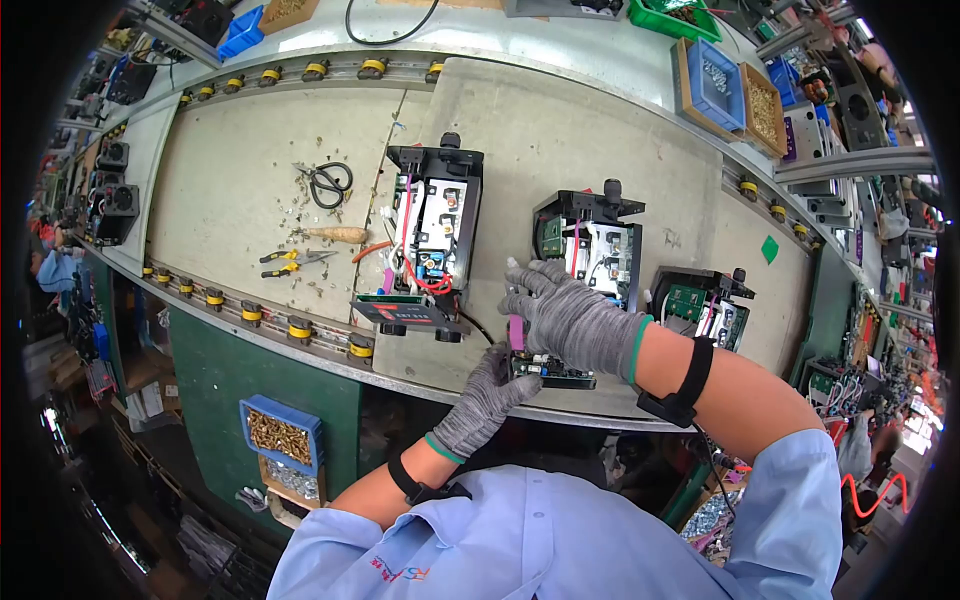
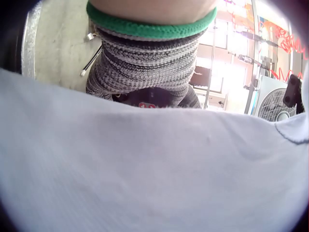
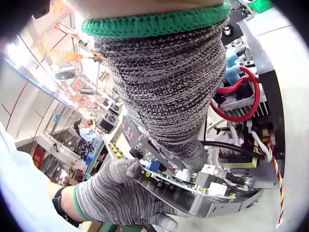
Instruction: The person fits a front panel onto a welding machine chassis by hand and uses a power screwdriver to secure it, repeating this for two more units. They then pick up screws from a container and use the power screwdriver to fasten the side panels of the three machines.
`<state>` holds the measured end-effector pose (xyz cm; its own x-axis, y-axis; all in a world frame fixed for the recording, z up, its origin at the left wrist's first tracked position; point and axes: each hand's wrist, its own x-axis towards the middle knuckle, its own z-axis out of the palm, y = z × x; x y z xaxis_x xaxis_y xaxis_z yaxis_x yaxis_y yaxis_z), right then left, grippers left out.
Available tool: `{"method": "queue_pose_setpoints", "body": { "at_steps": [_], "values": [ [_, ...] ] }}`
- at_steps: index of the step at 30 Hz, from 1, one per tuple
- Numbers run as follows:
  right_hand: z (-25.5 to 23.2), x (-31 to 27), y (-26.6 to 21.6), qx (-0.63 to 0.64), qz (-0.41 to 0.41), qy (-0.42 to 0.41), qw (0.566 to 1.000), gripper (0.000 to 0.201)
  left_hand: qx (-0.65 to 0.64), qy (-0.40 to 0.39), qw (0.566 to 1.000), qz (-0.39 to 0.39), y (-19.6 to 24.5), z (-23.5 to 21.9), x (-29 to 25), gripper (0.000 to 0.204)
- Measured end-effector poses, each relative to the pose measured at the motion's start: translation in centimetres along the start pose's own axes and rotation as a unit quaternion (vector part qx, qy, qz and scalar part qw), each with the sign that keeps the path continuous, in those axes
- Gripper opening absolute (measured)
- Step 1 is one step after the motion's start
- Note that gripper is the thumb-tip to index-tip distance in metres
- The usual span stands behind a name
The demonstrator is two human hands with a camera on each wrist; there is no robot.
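In front of me is a black-cased electronic unit (image 1: 625, 262) with its insides exposed. Its front panel, carrying a circuit board (image 1: 560, 372), is folded out toward my body. My left hand (image 1: 478, 408), in a grey knit glove, grips this panel (image 3: 178, 197) at its left edge, thumb on top. My gloved right hand (image 1: 580, 318) is over the board, fingertips down among its white connectors (image 3: 210, 170); whether they pinch one I cannot tell. A pink strip (image 1: 516, 332) shows beside the right hand. My sleeve hides most of the left wrist view.
Similar open units stand to the left (image 1: 440, 225) and right (image 1: 700, 300). Further left lie black scissors (image 1: 328, 185), yellow-handled pliers (image 1: 285, 263) and a wooden-handled tool (image 1: 335, 234). Roller rails (image 1: 250, 312) border the bench. A blue bin (image 1: 714, 80) of screws stands behind.
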<state>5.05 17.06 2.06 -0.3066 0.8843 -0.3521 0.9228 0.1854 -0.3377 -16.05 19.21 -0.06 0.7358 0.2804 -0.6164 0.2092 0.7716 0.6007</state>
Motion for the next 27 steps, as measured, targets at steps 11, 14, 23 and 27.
{"method": "queue_pose_setpoints", "body": {
  "at_steps": [11, 14, 23, 27],
  "values": [
    [-2.8, -0.2, -1.9, -0.047, -0.034, -0.050, 0.997, 0.058, 0.029, 0.010, 1.000, -0.006, -0.9, -0.2, 0.2, 0.097],
    [-2.4, -0.3, -2.2, -0.084, -0.084, -0.098, 0.988, 0.056, 0.030, 0.007, 0.999, -0.020, -1.1, -0.2, 0.2, 0.098],
    [-5.3, -3.8, -0.2, -0.066, 0.001, 0.177, 0.982, 0.043, 0.072, 0.017, 0.991, -0.109, 0.8, -0.7, 1.2, 0.086],
    [-7.9, -11.9, -4.2, 0.154, 0.266, 0.356, 0.883, 0.021, 0.091, -0.005, 0.983, -0.160, 2.4, -0.3, 1.1, 0.068]
  ]
}}
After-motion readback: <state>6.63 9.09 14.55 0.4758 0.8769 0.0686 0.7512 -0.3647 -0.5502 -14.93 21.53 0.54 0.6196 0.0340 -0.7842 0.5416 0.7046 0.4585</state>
